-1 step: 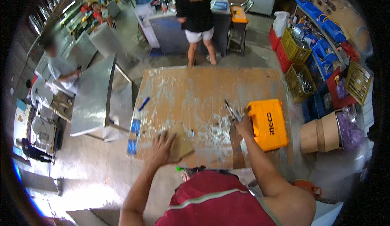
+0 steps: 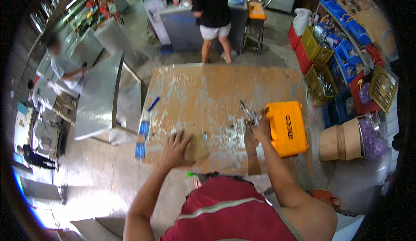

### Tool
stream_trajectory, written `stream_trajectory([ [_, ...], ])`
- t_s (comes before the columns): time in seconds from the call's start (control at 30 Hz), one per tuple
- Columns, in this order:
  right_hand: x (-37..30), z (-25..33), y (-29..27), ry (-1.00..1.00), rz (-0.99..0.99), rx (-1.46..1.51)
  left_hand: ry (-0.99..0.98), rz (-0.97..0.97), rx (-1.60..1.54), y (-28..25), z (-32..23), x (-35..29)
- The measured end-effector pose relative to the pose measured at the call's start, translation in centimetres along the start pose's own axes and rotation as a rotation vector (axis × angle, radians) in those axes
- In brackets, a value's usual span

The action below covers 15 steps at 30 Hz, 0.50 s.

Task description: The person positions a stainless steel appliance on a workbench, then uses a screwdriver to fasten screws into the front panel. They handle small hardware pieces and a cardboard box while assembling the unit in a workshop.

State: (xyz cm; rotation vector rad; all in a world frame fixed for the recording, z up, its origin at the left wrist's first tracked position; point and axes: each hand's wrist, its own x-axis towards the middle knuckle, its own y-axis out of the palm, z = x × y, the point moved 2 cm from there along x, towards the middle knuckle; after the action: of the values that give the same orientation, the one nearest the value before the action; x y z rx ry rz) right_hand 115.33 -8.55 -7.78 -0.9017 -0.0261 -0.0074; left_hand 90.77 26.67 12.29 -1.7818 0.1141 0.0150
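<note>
My left hand (image 2: pixel 175 149) lies with its fingers stretched out over a flat brown square piece (image 2: pixel 199 146), near the close edge of a worn wooden worktop (image 2: pixel 195 89). Its palm covers the left part of that piece. Farther right, my right hand (image 2: pixel 261 132) has its fingers bent round the near end of a silver metal hand tool (image 2: pixel 249 112). The tool's slim far end points away to the left; its exact kind is too small to tell. Just right of this hand sits a closed orange plastic case (image 2: pixel 286 130), close to the wrist.
A blue marker (image 2: pixel 153 103) and blue-and-white packets (image 2: pixel 141 150) lie along the worktop's left side. A metal table (image 2: pixel 97 98) stands to the left. Beyond the worktop, a person (image 2: pixel 212 16) is at a counter. Crates (image 2: pixel 318 46) and a cardboard box (image 2: pixel 342 141) line the right.
The view has shifted slightly, so the worktop appears a little higher. The brown piece looks slightly turned under my left hand. My right hand stays at the metal tool.
</note>
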Motion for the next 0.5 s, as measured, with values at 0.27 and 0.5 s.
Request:
stream_trajectory([
  [0.27,-7.6,9.4,-7.0,0.048,0.581,0.691,-0.060,-0.083,-0.274,3.5,3.4,2.2],
  [0.5,-12.1,16.1,-9.1,-0.068,0.847,0.390,-0.332,-0.197,-0.788,10.1,4.2,-0.3],
])
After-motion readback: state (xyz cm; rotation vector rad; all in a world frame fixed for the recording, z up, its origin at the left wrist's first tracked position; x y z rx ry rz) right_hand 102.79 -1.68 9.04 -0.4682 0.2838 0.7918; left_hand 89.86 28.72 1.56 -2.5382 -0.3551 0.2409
